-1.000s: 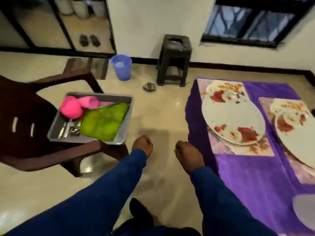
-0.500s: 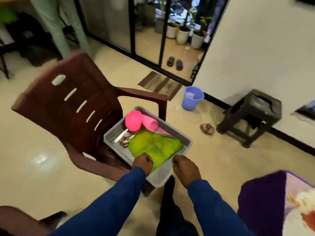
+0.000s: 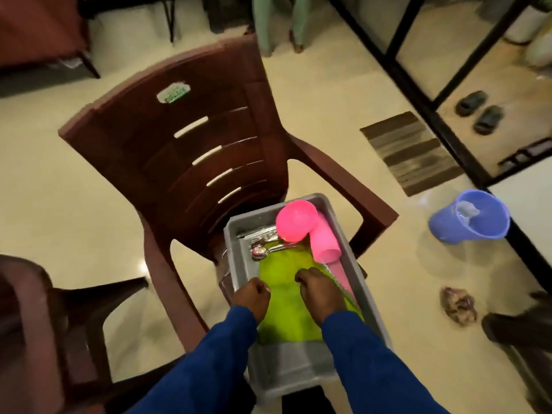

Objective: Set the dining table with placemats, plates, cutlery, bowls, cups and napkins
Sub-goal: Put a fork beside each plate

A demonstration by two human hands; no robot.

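Observation:
A grey tray [image 3: 301, 372] sits on the seat of a brown plastic chair [image 3: 185, 144]. In it lie a green napkin [image 3: 283, 312], a pink bowl [image 3: 294, 221] on its side, a pink cup [image 3: 324, 243] and several metal spoons [image 3: 263, 249]. A strip of pink cloth [image 3: 342, 274] shows along the tray's right wall. My left hand [image 3: 252, 297] hovers as a fist over the tray's left rim and holds nothing. My right hand [image 3: 319, 291] lies on the green napkin with curled fingers. Its fingertips are hidden, so a pinch on the cloth is not visible.
A second brown chair [image 3: 35, 324] stands at the lower left. A blue bucket [image 3: 472, 216], a striped doormat [image 3: 412, 150] and a crumpled rag [image 3: 458, 304] lie on the floor to the right. A dark stool's edge [image 3: 519, 333] is at the right.
The view has swung left from the purple-clothed table to the chair and tray. Both hands have moved forward from the tray's near edge to over the green napkin.

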